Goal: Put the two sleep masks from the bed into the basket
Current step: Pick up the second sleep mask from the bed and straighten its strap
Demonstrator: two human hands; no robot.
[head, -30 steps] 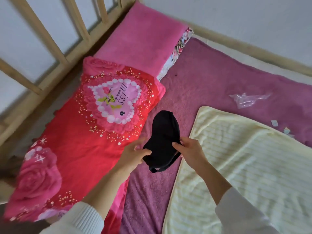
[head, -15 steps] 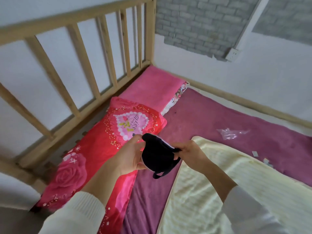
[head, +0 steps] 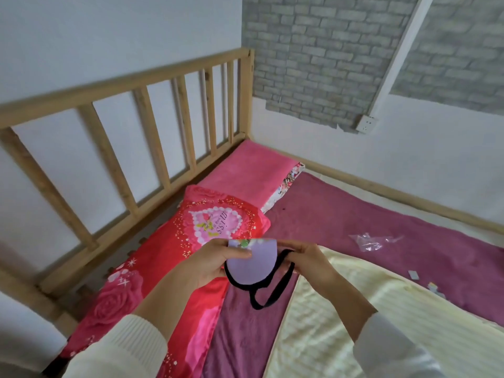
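Sleep mask (head: 249,264), lilac face up, pinched by both hands' fingers (head: 240,252) above the bed (head: 341,214).

The red pillow (head: 174,257) bears "miss" inside its pearl-edged heart; the smaller lettering beside it is unreadable.

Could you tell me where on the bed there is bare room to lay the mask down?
The purple blanket is bare between the pink pillow and the plastic wrapper. The cream blanket is bare too. The red pillow is free left of the hands. It is crowded where both hands hold the mask, and paper scraps lie at right.
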